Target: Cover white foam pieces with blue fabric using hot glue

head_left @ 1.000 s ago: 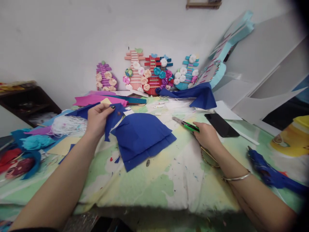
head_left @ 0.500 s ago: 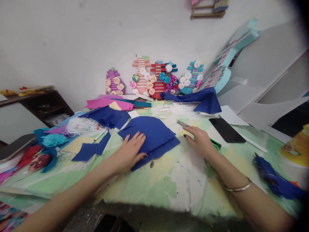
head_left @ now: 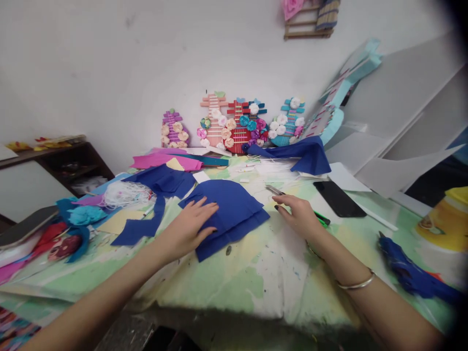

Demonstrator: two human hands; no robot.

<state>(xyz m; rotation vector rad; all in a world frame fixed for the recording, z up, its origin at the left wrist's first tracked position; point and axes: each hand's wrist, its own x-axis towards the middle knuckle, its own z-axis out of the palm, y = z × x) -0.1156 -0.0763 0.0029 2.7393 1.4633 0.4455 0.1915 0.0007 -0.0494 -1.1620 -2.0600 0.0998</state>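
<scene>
A folded stack of dark blue paper (head_left: 234,212) lies in the middle of the green, paint-spotted table (head_left: 234,282). My left hand (head_left: 188,226) lies flat and open on its left edge. A cut blue strip (head_left: 141,229) rests on the table to the left of it. My right hand (head_left: 298,214) hovers open over the table just right of the stack, fingers spread. A green-handled craft knife (head_left: 318,218) lies under and behind that hand, its blade (head_left: 274,190) pointing away.
Black phone (head_left: 338,197) right of the knife. More blue paper (head_left: 309,153), pink sheets (head_left: 164,161) and paper flower crafts (head_left: 237,124) stand against the wall. White thread bundle (head_left: 124,192) and coloured scraps at left. Yellow container (head_left: 444,219) and blue scraps (head_left: 409,273) at right.
My left hand put down the blue strip and came to rest flat on the blue stack. My right hand let go of the craft knife and opened.
</scene>
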